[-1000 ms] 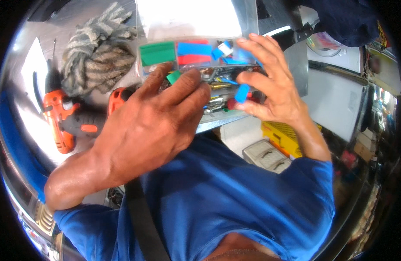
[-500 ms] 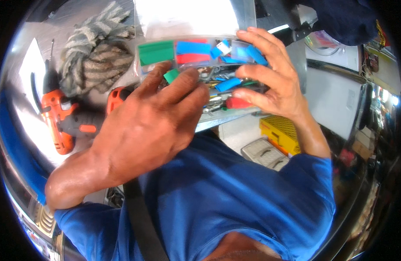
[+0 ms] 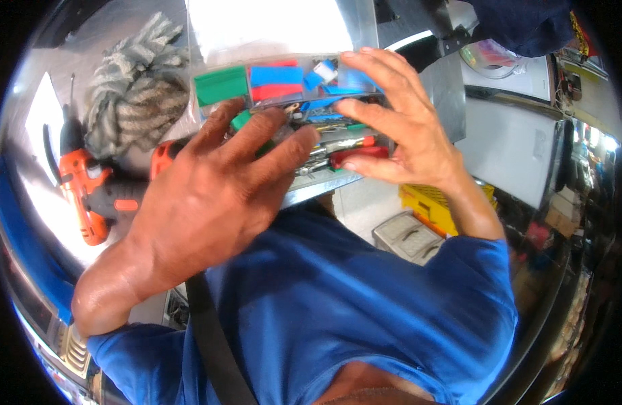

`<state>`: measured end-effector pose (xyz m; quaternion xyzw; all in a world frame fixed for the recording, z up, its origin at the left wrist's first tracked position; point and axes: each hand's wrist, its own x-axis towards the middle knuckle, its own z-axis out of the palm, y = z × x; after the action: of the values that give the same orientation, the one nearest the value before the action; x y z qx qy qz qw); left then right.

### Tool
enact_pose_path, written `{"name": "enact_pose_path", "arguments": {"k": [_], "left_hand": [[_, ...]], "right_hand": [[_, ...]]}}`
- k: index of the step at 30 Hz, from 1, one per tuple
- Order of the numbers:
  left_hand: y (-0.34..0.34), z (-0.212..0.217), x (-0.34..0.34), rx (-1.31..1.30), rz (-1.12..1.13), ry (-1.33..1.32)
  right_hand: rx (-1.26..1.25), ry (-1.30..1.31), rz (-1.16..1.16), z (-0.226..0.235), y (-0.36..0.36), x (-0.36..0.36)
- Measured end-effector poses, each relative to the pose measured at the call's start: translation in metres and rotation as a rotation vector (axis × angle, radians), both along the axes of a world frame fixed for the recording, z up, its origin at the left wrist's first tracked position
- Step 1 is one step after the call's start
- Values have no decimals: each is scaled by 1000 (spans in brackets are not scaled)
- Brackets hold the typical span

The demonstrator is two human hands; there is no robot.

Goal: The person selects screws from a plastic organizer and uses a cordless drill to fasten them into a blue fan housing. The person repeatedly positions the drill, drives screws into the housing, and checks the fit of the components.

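Observation:
A clear compartment box (image 3: 193,79) lies before me with its transparent lid raised at the far side. In its far row sit flat green pieces (image 3: 221,86), then blue and red strips (image 3: 276,75), then loose blue pieces. The nearer compartments hold jumbled small parts, including a red-handled tool (image 3: 359,155). My left hand (image 3: 223,169) is over the left part of the box, fingers spread and their tips down among the contents. A small green piece (image 3: 241,121) shows between its fingers. My right hand (image 3: 416,131) spans the box's right end, fingers apart, thumb by the red handle.
Left of the box lies a crumpled grey striped cloth (image 3: 139,94). An orange and black cordless drill (image 3: 85,192) lies nearer, beside another orange tool (image 3: 164,156). Below the table's right side are a yellow box (image 3: 422,202) and a grey case (image 3: 407,236).
The box and both hands appear shifted left in view. A blue piece near my right fingers now sits farther back, and more of the red-handled tool shows.

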<state>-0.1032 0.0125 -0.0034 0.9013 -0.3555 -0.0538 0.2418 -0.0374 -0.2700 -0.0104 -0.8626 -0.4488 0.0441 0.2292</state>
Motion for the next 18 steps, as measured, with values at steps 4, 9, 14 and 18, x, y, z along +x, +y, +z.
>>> {"name": "enact_pose_path", "arguments": {"k": [4, 9, 14, 18], "left_hand": [[3, 2, 5, 119, -121, -59], [0, 2, 4, 160, -73, 0], [-1, 2, 6, 178, -67, -29], [0, -2, 5, 118, -56, 16]], "right_hand": [[60, 87, -32, 3, -5, 1], [-27, 46, 10, 14, -16, 3], [-87, 37, 15, 5, -13, -5], [-45, 34, -22, 0, -6, -10]]}}
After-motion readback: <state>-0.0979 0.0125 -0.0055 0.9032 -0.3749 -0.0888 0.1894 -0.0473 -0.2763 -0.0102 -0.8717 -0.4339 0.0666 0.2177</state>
